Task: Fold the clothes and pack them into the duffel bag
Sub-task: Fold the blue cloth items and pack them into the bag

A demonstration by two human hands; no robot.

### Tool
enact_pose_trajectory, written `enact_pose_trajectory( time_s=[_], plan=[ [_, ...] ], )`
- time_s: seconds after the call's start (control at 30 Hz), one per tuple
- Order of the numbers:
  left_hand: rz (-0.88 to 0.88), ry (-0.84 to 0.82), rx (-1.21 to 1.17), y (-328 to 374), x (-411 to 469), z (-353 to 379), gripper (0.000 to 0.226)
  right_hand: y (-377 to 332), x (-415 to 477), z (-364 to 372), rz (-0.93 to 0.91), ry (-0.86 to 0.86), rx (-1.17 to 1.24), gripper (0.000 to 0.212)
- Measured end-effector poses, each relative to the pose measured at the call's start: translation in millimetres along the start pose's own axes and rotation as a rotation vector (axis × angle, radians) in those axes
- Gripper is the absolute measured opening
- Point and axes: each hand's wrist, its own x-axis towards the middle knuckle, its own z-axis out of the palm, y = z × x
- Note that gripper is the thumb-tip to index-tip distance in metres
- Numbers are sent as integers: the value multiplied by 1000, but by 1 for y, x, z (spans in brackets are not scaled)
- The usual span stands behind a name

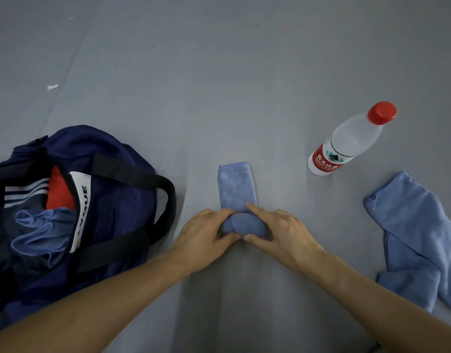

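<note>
We are rolling a narrow blue cloth (236, 186) on the grey floor (219, 72), and the rolled end sits under our fingers while the flat, unrolled strip runs away from us. Our left hand (205, 235) and right hand (280, 234) meet over the roll, each grip curled and pressed around it, thumbs nearly touching at the near side and fingers bearing on the top.

The cloth looks soft, light and limp, with a fuzzy nap that should hold against itself rather than slide. We judge that it will slump or unwind if let go loosely, so the place to take hold is across the whole roll, pinched at both ends, with even pressure.

To the left of the cloth lies the navy duffel bag (122, 200), open, with another blue cloth (38, 235), a red garment (58, 192) and a striped dark garment (25, 192) already inside. To the right of the cloth, well apart, a larger blue garment (420, 240) lies crumpled and unfolded. Beyond that and to the right of the cloth stands a water bottle (351, 141) with a red cap.
</note>
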Motion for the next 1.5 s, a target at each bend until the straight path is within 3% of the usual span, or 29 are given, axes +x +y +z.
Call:
enact_pose_trajectory(
  time_s=[0.07,0.3,0.37,0.5,0.6,0.73,0.97,1.13,1.23,1.33,1.43,1.5],
  plan=[
    [-85,-42,-13,0,3,-2,34,-1,1,1,54,-48,27,77],
    [-305,-56,-241,8,4,1,28,-8,1,14,213,34,124,62],
    [-334,-31,-234,11,5,2,28,-12,-1,17,162,166,25,59],
    [-301,14,-141,14,3,7,30,-8,-5,26,-175,364,-227,38],
    [-245,97,-76,9,-3,9,35,1,-3,30,-284,309,-323,52],
    [-170,69,-31,10,-1,7,34,5,-3,37,-250,198,-438,73],
    [-313,85,-170,12,4,1,33,-5,9,31,-237,256,-451,57],
    [-635,126,-578,7,-4,8,29,-9,17,22,-186,184,-430,49],
    [-831,84,-955,19,-3,1,34,-15,26,14,-120,114,-357,33],
    [-849,37,-1269,30,11,-11,38,-21,29,4,68,56,-58,32],
    [-710,-51,-1306,41,22,-25,32,-33,32,-8,307,35,375,45],
    [-600,-69,-1220,50,24,-40,45,-46,33,-14,331,46,596,42]
  ],
)
